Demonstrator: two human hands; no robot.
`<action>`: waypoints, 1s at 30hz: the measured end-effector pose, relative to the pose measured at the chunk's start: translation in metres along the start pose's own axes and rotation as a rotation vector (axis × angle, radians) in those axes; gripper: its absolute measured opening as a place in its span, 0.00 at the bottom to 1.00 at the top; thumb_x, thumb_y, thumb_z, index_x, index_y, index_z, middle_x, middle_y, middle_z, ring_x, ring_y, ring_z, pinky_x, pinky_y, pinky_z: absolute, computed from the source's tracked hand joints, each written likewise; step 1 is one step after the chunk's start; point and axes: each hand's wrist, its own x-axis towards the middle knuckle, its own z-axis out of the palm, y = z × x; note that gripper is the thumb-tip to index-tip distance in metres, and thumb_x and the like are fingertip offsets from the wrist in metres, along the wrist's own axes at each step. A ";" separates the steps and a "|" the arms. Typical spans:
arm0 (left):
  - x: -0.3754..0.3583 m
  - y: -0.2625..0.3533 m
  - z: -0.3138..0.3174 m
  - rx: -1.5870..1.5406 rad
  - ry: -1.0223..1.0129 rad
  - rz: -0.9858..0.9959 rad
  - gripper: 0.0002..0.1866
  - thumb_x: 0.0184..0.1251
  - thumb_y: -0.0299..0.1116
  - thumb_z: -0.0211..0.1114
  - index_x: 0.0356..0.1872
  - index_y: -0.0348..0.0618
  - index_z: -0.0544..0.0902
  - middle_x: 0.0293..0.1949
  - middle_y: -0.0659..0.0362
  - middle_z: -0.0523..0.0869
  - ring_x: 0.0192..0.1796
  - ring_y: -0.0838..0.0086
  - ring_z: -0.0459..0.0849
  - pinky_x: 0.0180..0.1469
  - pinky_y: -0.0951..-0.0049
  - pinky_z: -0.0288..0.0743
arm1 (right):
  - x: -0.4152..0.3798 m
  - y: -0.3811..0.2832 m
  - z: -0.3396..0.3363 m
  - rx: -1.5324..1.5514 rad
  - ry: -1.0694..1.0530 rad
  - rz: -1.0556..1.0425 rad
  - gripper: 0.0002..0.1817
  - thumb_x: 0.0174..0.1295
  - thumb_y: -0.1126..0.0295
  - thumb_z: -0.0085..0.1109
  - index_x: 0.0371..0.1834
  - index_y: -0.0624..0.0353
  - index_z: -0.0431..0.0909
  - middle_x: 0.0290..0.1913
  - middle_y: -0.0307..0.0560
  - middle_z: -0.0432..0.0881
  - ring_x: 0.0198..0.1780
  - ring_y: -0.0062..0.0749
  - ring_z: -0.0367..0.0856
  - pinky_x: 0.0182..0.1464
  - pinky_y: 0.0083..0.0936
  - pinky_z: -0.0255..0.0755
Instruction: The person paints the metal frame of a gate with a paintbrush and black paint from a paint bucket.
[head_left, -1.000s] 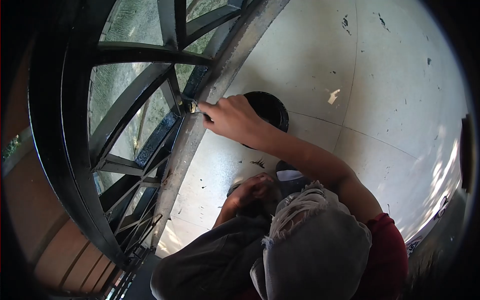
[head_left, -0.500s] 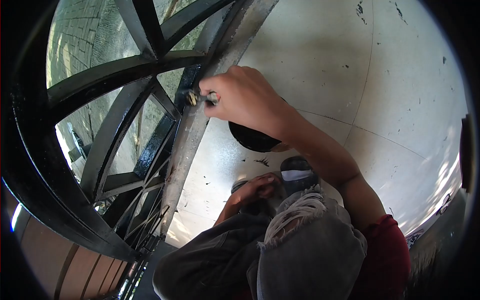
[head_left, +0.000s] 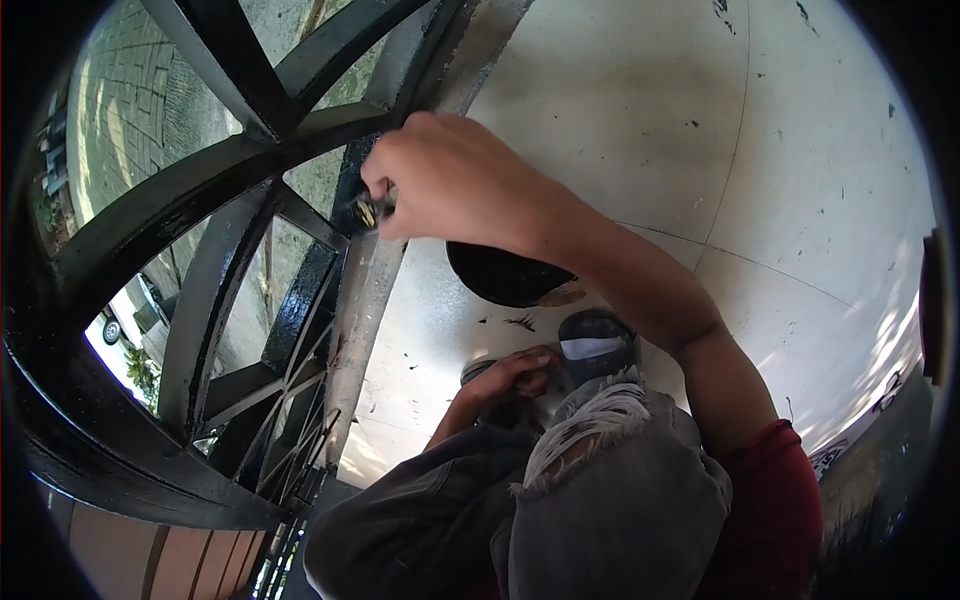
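Note:
My right hand (head_left: 440, 185) is closed around a small paintbrush (head_left: 366, 212). The brush's dark, wet-looking head, with some pale bristles, is at the lower black bar of the metal grille (head_left: 215, 180). Below my right forearm, a round black container (head_left: 505, 275) sits on the floor, partly covered by the arm; a brown patch shows at its edge. My left hand (head_left: 515, 378) is low by my feet, its fingers curled in, with nothing visible in them.
A concrete ledge (head_left: 375, 290) runs along the foot of the grille. Pale floor tiles (head_left: 620, 120) carry dark specks. My sandalled foot (head_left: 597, 345) and my knee in torn grey trousers (head_left: 620, 480) are close below. Paving shows through the grille.
My right hand and the brush have moved left, closer to the grille bar. More of the black container shows. The grille sits slightly further left in view. My left hand has hardly moved.

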 end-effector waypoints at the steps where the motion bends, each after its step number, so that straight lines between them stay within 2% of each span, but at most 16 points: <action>1: -0.001 0.002 0.002 0.028 0.013 0.005 0.17 0.81 0.42 0.53 0.54 0.38 0.78 0.22 0.68 0.63 0.24 0.81 0.58 0.30 0.76 0.54 | 0.004 0.002 -0.001 -0.048 0.089 0.017 0.09 0.46 0.70 0.75 0.27 0.62 0.86 0.28 0.58 0.86 0.34 0.52 0.89 0.40 0.42 0.83; 2: -0.002 0.003 0.003 0.056 0.024 0.012 0.19 0.81 0.44 0.52 0.54 0.37 0.79 0.22 0.68 0.64 0.24 0.81 0.58 0.30 0.77 0.53 | 0.006 0.004 -0.001 -0.098 0.177 0.034 0.09 0.46 0.70 0.75 0.27 0.61 0.86 0.28 0.58 0.86 0.35 0.52 0.89 0.40 0.43 0.83; 3: -0.001 0.002 0.002 0.055 0.024 0.012 0.19 0.81 0.44 0.52 0.54 0.37 0.79 0.22 0.68 0.64 0.24 0.81 0.58 0.30 0.77 0.53 | 0.006 0.004 0.006 -0.029 0.067 0.064 0.09 0.46 0.69 0.75 0.28 0.61 0.86 0.29 0.57 0.86 0.35 0.52 0.89 0.41 0.43 0.83; 7: 0.001 0.001 -0.001 0.020 -0.003 -0.002 0.17 0.81 0.42 0.53 0.54 0.38 0.78 0.22 0.68 0.63 0.24 0.81 0.58 0.30 0.77 0.53 | 0.003 0.000 0.001 0.012 -0.081 0.028 0.09 0.45 0.69 0.75 0.29 0.59 0.86 0.29 0.57 0.87 0.34 0.52 0.89 0.42 0.41 0.83; 8: 0.000 0.001 -0.001 0.017 0.006 -0.009 0.16 0.82 0.41 0.54 0.54 0.38 0.78 0.23 0.68 0.63 0.24 0.82 0.57 0.30 0.77 0.54 | 0.005 0.004 0.001 0.015 -0.081 0.027 0.09 0.45 0.69 0.75 0.29 0.59 0.86 0.29 0.57 0.87 0.34 0.52 0.89 0.42 0.41 0.83; 10: -0.001 0.001 -0.001 0.010 -0.014 0.004 0.16 0.82 0.41 0.54 0.54 0.38 0.77 0.23 0.68 0.63 0.24 0.82 0.57 0.30 0.78 0.54 | 0.007 0.007 -0.001 0.100 0.065 0.094 0.09 0.46 0.69 0.74 0.28 0.58 0.86 0.29 0.56 0.87 0.35 0.52 0.89 0.43 0.42 0.82; 14: 0.002 0.000 -0.003 0.020 -0.046 0.009 0.16 0.82 0.41 0.54 0.54 0.39 0.77 0.23 0.68 0.63 0.24 0.82 0.56 0.30 0.78 0.53 | 0.001 0.003 0.008 0.029 -0.069 0.029 0.10 0.45 0.67 0.76 0.29 0.58 0.86 0.30 0.53 0.88 0.35 0.51 0.89 0.42 0.40 0.82; 16: 0.000 0.000 -0.002 0.021 -0.021 0.007 0.15 0.82 0.41 0.54 0.54 0.39 0.77 0.23 0.68 0.63 0.24 0.82 0.56 0.30 0.78 0.53 | 0.008 0.008 -0.016 0.121 -0.053 0.140 0.11 0.45 0.67 0.77 0.29 0.58 0.86 0.30 0.54 0.88 0.36 0.52 0.89 0.43 0.41 0.82; 17: 0.000 0.001 -0.001 0.023 -0.004 0.006 0.15 0.82 0.41 0.53 0.54 0.39 0.77 0.23 0.68 0.63 0.24 0.82 0.56 0.30 0.78 0.53 | 0.007 0.010 -0.007 0.087 0.103 0.132 0.12 0.45 0.67 0.77 0.31 0.59 0.87 0.30 0.53 0.88 0.35 0.51 0.89 0.43 0.41 0.83; 20: 0.000 0.000 0.000 0.036 -0.003 0.004 0.19 0.81 0.43 0.52 0.54 0.37 0.78 0.21 0.67 0.62 0.24 0.81 0.58 0.30 0.77 0.52 | -0.005 -0.001 0.024 0.022 -0.024 0.074 0.13 0.44 0.67 0.78 0.32 0.59 0.87 0.31 0.52 0.88 0.35 0.48 0.89 0.43 0.38 0.83; 22: 0.001 0.001 0.003 0.061 0.014 0.002 0.19 0.81 0.44 0.52 0.54 0.37 0.78 0.21 0.68 0.62 0.24 0.81 0.58 0.30 0.77 0.52 | -0.008 0.002 0.019 -0.033 0.027 0.013 0.11 0.46 0.68 0.76 0.32 0.59 0.87 0.30 0.53 0.88 0.35 0.49 0.89 0.43 0.39 0.83; 24: -0.002 0.001 0.003 0.087 0.039 0.005 0.19 0.81 0.44 0.52 0.55 0.37 0.78 0.21 0.68 0.62 0.24 0.81 0.58 0.30 0.77 0.52 | -0.001 0.000 -0.010 0.109 0.016 0.150 0.09 0.48 0.68 0.75 0.31 0.59 0.86 0.29 0.56 0.87 0.35 0.54 0.89 0.43 0.42 0.83; 25: -0.002 0.002 0.001 0.046 -0.008 0.009 0.17 0.81 0.42 0.53 0.54 0.38 0.77 0.22 0.68 0.63 0.24 0.82 0.58 0.30 0.77 0.54 | 0.000 0.001 -0.001 0.100 0.123 0.138 0.10 0.48 0.68 0.75 0.30 0.59 0.86 0.29 0.56 0.87 0.36 0.52 0.89 0.43 0.42 0.83; 26: -0.001 0.003 0.000 0.007 -0.057 0.012 0.15 0.81 0.41 0.54 0.54 0.39 0.77 0.24 0.68 0.65 0.25 0.82 0.58 0.31 0.77 0.55 | -0.002 0.000 0.009 0.095 0.124 0.133 0.10 0.48 0.68 0.75 0.30 0.59 0.86 0.29 0.56 0.87 0.36 0.52 0.89 0.43 0.42 0.83; 28: 0.002 -0.001 -0.001 0.046 -0.033 0.019 0.17 0.81 0.43 0.53 0.54 0.39 0.78 0.22 0.68 0.63 0.24 0.81 0.57 0.30 0.77 0.54 | -0.010 -0.006 0.026 -0.048 -0.019 0.091 0.12 0.46 0.67 0.77 0.32 0.60 0.87 0.29 0.54 0.88 0.36 0.48 0.90 0.43 0.39 0.82; 30: 0.004 -0.004 -0.002 0.083 -0.006 0.031 0.19 0.80 0.45 0.53 0.54 0.38 0.79 0.20 0.68 0.62 0.23 0.81 0.57 0.29 0.77 0.53 | -0.013 -0.007 0.009 -0.036 -0.033 0.076 0.13 0.47 0.67 0.77 0.32 0.60 0.86 0.29 0.53 0.88 0.36 0.48 0.90 0.42 0.40 0.82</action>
